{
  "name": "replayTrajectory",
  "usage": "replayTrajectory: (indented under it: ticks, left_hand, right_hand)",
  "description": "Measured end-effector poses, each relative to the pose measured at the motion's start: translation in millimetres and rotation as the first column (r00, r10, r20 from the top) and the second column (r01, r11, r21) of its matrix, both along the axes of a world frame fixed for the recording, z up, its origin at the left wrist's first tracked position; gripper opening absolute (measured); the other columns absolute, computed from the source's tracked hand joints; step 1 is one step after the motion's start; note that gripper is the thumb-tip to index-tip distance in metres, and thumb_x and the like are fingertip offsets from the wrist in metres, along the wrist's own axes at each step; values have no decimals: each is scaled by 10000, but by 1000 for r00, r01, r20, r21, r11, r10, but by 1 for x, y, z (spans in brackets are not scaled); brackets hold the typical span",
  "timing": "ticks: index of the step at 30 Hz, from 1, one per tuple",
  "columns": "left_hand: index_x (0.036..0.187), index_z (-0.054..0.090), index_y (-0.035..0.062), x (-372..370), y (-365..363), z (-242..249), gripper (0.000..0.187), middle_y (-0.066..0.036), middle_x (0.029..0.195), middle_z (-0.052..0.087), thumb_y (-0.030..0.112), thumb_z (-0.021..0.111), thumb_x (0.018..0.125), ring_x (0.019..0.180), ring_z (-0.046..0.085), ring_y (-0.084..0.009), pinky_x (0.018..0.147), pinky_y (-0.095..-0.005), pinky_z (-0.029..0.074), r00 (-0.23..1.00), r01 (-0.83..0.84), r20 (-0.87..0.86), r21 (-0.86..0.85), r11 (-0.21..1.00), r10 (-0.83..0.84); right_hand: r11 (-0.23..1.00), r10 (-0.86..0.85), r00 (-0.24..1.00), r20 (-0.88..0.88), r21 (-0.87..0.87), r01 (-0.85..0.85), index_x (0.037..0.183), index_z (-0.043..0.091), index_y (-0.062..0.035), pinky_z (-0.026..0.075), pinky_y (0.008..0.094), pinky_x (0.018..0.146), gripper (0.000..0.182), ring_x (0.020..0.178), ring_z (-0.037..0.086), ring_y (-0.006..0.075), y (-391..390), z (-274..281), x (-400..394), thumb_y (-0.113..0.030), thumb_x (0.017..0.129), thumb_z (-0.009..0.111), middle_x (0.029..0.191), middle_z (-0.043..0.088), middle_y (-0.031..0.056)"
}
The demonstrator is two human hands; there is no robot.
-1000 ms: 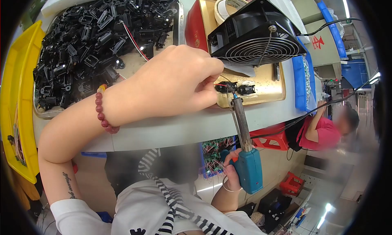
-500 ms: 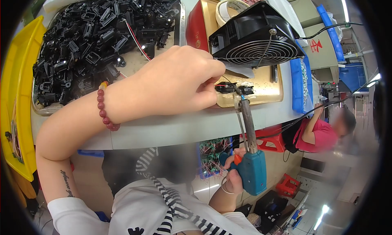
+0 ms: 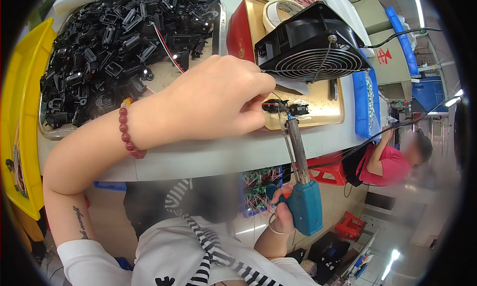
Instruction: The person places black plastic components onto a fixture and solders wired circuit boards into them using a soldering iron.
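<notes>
Place: looked like an electronics assembly workshop.
Bench (image 3: 208, 159): ran white-topped beneath the left hand (image 3: 223, 97).
Black plastic parts (image 3: 104, 62): lay heaped in a metal tray (image 3: 222, 32), left of and beyond that hand.
Soldering gun (image 3: 308, 209): was held in the right hand (image 3: 283, 219).
Fan (image 3: 318, 62): stood caged beyond both hands.
Blue bin (image 3: 360, 102): held small pieces, right of the hands.
Second person (image 3: 390, 162): was farther right, in pink.

Up top, a square black fan (image 3: 313, 40) with a round wire grille (image 3: 320, 64) partly hides a cream tape roll (image 3: 269, 16), a long yellow plastic bin (image 3: 29, 112) lines the left edge, and there's a pink-shirted person (image 3: 385, 164) at right!
</notes>
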State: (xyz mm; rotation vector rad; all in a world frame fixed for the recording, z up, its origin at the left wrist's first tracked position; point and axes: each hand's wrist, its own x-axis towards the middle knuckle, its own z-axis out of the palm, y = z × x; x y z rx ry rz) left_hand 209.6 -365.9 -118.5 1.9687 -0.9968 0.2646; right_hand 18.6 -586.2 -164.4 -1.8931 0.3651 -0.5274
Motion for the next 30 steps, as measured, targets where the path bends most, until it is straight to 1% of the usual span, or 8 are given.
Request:
replayTrajectory:
  ticks: [5, 8, 12, 18, 21, 25, 28, 30]
  left_hand:
    - [699, 528, 7, 0, 0, -1, 68, -87, 578, 496, 47, 581, 683, 478, 520, -219, 454, -319, 421, 1000, 0, 5, -12, 1000, 0]
    - [702, 531, 7, 0, 1, -1, 68, -87, 580, 499, 46, 583, 682, 480, 522, -224, 455, -319, 423, 1000, 2, 9, -7, 1000, -2]
    - [707, 536, 7, 0, 0, 0, 67, -90, 584, 506, 47, 584, 682, 483, 526, -226, 457, -319, 426, 1000, -1, 2, -5, 1000, 1]
    - [707, 539, 4, 0, 0, 0, 66, -95, 584, 510, 47, 584, 686, 481, 533, -228, 451, -322, 427, 1000, -5, -12, 1, 1000, 5]
    - [703, 539, 2, 0, 0, 0, 66, -95, 582, 509, 47, 585, 686, 478, 533, -230, 449, -322, 427, 1000, -4, -7, -1, 1000, 4]
    - [701, 540, 3, 0, 0, -1, 67, -96, 583, 509, 49, 587, 684, 478, 533, -231, 449, -322, 427, 1000, 1, 4, -8, 1000, -1]
    - [700, 541, 4, -1, 1, -2, 68, -95, 583, 510, 50, 587, 683, 480, 534, -232, 450, -321, 427, 1000, -5, 15, -6, 1000, 5]
    - [700, 540, 4, -1, 0, -2, 69, -96, 583, 510, 50, 588, 683, 481, 534, -232, 451, -322, 428, 1000, -6, 17, -8, 1000, 6]
  right_hand:
    - [987, 130, 987, 95, -109, -119, 709, 611, -31, 387, 300, 505, 152, 550, 496, 212, 3, 7, 7, -64, 561, 627, 619, 522, 63]
    - [984, 148, 985, 91, -113, -137, 707, 609, -24, 385, 308, 508, 163, 544, 492, 222, 1, 6, 7, -72, 552, 626, 617, 535, 69]
    - [979, 193, 976, 99, -92, -184, 717, 614, -21, 387, 307, 511, 148, 547, 495, 227, -3, 4, 5, -88, 586, 634, 627, 535, 73]
    - [985, 159, 985, 63, -83, -153, 737, 618, -11, 407, 288, 541, 171, 575, 516, 207, -2, 4, 2, -139, 637, 670, 711, 563, 80]
    - [986, 165, 984, 65, -44, -162, 808, 615, -4, 424, 269, 564, 241, 592, 536, 177, 0, 5, 5, -178, 658, 690, 765, 578, 77]
    - [977, 155, 984, 86, 133, -165, 962, 584, 12, 435, 253, 581, 404, 608, 558, 144, 12, 15, 7, -225, 661, 710, 808, 585, 61]
    - [972, 148, 985, 86, 173, -161, 1032, 549, 27, 432, 249, 583, 502, 610, 563, 136, 10, 15, 4, -239, 642, 718, 852, 584, 51]
    - [969, 184, 979, 92, 150, -196, 1020, 552, 28, 433, 248, 583, 490, 606, 563, 138, 7, 14, 5, -230, 637, 715, 866, 583, 60]
